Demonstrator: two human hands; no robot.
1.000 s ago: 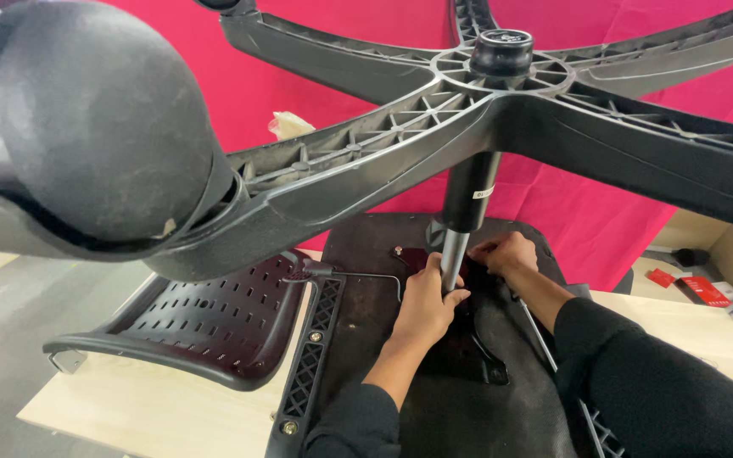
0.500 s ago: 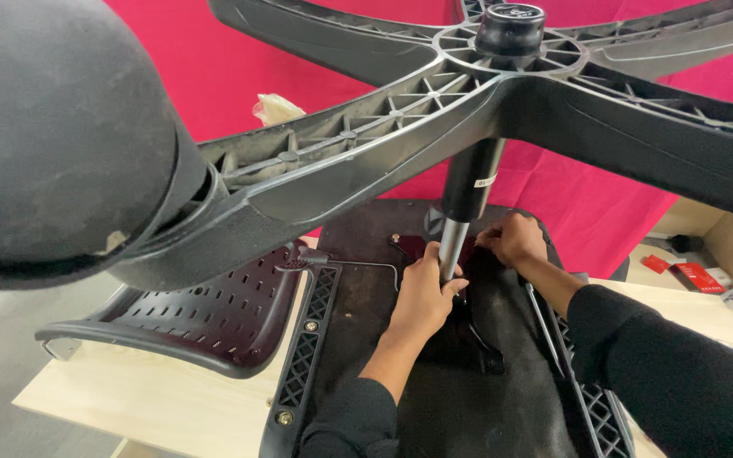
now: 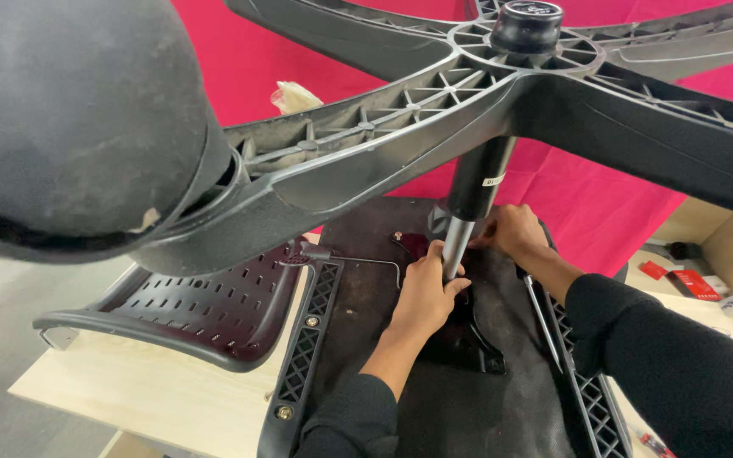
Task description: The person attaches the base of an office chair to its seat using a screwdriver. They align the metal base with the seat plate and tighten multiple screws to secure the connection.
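Note:
An office chair lies upside down on the wooden table (image 3: pixel 129 390). Its black star base (image 3: pixel 366 161) spreads overhead, with a big caster wheel (image 3: pixel 69 119) close to the camera at the left. The black gas cylinder (image 3: pixel 477 182) runs down from the hub to the seat mechanism (image 3: pixel 468 339) on the seat's underside (image 3: pixel 366 322). My left hand (image 3: pixel 424 297) is wrapped around the shiny lower end of the cylinder. From behind that same spot, my right hand (image 3: pixel 512 233) curls its fingers against the cylinder's foot. Both arms wear black sleeves.
A dark perforated plastic shell (image 3: pixel 197 305) lies left of the seat. A thin bent lever rod (image 3: pixel 366 261) sticks out toward it. A screwdriver (image 3: pixel 543 322) lies on the seat under my right forearm. Red cloth (image 3: pixel 604 203) hangs behind. Small red boxes (image 3: pixel 689 280) sit at the right.
The view has drawn closer and tilted, so the caster and base arm loom larger. Both hands stay at the foot of the cylinder.

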